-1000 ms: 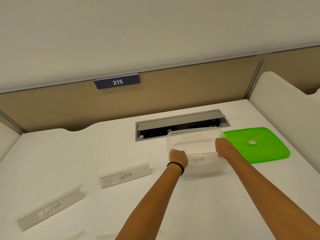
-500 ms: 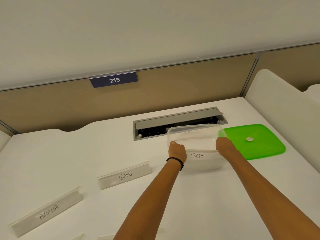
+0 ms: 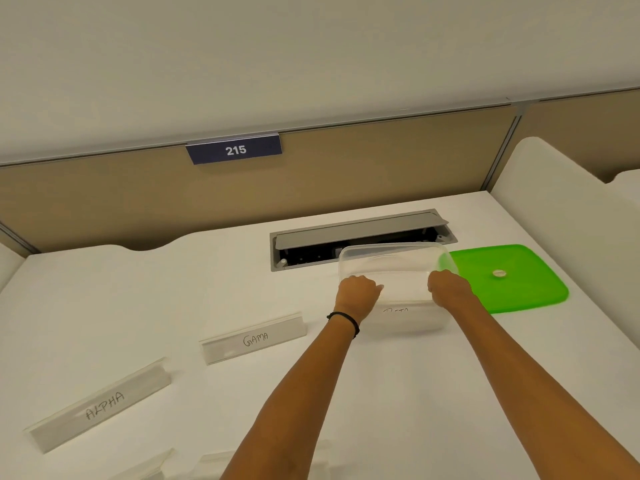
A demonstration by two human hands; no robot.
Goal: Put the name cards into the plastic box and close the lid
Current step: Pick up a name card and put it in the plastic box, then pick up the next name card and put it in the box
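A clear plastic box [image 3: 394, 249] stands open on the white desk. Inside it, my left hand [image 3: 358, 292] and my right hand [image 3: 448, 289] each grip one end of the BETA name card [image 3: 405, 291]. The card sits low in the box, and only the tops of its letters show through the near wall. The green lid [image 3: 512, 282] lies flat just right of the box. The GAMA name card [image 3: 254, 337] stands left of my left arm. The ALPHA name card [image 3: 100, 407] stands further to the front left.
A grey cable hatch [image 3: 360, 237] is open right behind the box. More clear card holders [image 3: 149, 465] show at the bottom edge. A beige partition with the sign 215 [image 3: 234, 150] closes the back, and a white divider [image 3: 561, 202] stands at the right.
Both hands have lowered the BETA card deeper into the box and moved a little closer together; its lettering is now mostly hidden. The other cards and the lid stayed put.
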